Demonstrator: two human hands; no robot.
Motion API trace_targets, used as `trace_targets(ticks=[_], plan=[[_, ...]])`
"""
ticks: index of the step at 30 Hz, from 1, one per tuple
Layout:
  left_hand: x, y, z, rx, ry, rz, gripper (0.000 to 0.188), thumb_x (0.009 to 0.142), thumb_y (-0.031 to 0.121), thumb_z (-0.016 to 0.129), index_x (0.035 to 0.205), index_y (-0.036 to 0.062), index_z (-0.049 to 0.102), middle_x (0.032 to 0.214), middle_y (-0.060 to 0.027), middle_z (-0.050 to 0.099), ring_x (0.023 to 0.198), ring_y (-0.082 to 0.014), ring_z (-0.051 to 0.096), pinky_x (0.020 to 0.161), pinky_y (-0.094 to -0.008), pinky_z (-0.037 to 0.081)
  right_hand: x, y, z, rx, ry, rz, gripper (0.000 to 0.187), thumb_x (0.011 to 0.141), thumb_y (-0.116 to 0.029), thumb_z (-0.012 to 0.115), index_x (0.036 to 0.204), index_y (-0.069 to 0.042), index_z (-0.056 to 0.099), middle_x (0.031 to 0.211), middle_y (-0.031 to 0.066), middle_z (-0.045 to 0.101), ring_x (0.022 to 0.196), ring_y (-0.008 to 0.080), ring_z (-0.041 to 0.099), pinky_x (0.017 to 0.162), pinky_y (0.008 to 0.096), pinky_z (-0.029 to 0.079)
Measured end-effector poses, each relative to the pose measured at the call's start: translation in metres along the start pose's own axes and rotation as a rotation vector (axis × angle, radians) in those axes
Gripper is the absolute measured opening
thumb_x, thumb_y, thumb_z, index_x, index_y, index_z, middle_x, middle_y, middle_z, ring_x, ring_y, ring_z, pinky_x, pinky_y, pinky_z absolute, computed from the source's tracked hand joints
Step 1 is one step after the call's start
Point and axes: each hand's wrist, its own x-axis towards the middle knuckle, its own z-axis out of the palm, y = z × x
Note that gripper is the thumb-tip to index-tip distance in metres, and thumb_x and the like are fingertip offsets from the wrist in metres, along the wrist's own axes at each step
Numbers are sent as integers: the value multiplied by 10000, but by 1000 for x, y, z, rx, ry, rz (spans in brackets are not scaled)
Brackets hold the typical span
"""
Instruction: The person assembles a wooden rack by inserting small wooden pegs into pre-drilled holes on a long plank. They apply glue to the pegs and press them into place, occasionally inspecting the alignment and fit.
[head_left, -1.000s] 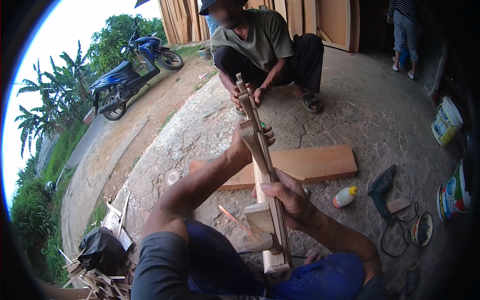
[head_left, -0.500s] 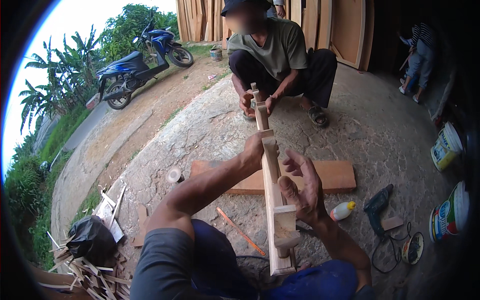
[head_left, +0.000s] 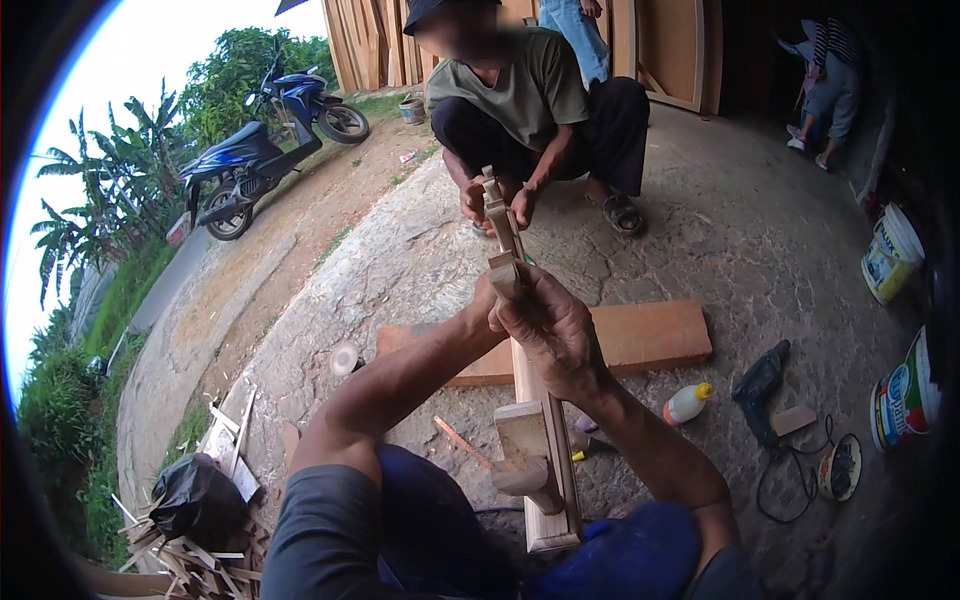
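Observation:
A long pale wooden rail (head_left: 528, 382) with several shaped wooden pegs along it runs from between my knees to a person (head_left: 520, 95) crouching opposite. That person's two hands are at its far end. My left hand (head_left: 488, 308) grips the rail about midway, its fingers partly hidden. Beside it, my right hand (head_left: 553, 332) is closed at a wooden peg (head_left: 505, 277), thumb and fingers against its side. A larger peg (head_left: 527, 478) with a square block stands on the rail's near end.
An orange-brown plank (head_left: 650, 335) lies on the concrete beneath the rail. On the right are a glue bottle (head_left: 686, 404), a drill (head_left: 762, 390) with its cord, and paint buckets (head_left: 893, 255). Wood scraps (head_left: 195, 560) and a black bag (head_left: 200, 497) lie left; a motorbike (head_left: 265, 150) stands behind.
My right hand, open beside the rail before, has moved forward and closed at the peg by my left hand. The rail has rolled slightly, its near peg now facing left.

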Motion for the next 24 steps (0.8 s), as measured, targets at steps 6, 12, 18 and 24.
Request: trace_targets(ticks=[6, 12, 18, 24], plan=[[13, -5, -10, -9, 166, -107, 179, 968, 181, 439, 877, 62, 537, 796, -79, 566, 675, -186, 594, 595, -336, 521, 1, 3, 2, 34, 18, -15, 478, 956, -338, 626, 1296, -19, 523, 1071, 63, 624, 980, 115, 573, 919, 303, 451], [38, -26, -51, 129, 105, -37, 176, 931, 203, 518, 874, 46, 572, 802, -66, 586, 679, -162, 598, 573, -323, 503, 0, 2, 4, 2, 43, -33, 476, 962, -338, 617, 1294, -14, 514, 1026, 53, 624, 951, 110, 577, 895, 295, 458], [43, -32, -62, 283, 61, 32, 184, 911, 212, 540, 852, 45, 590, 784, -54, 597, 668, -132, 590, 564, -298, 493, -1, 0, 4, 12, 41, -30, 470, 970, -341, 603, 1292, -12, 505, 968, 44, 623, 904, 102, 581, 868, 287, 461], [37, -27, -57, 246, 52, 0, 204, 906, 218, 542, 835, 40, 611, 799, -50, 615, 680, -115, 590, 581, -283, 497, -2, 4, 6, 34, 58, -50, 462, 974, -327, 598, 1298, -15, 492, 925, 37, 621, 882, 103, 580, 854, 285, 457]])
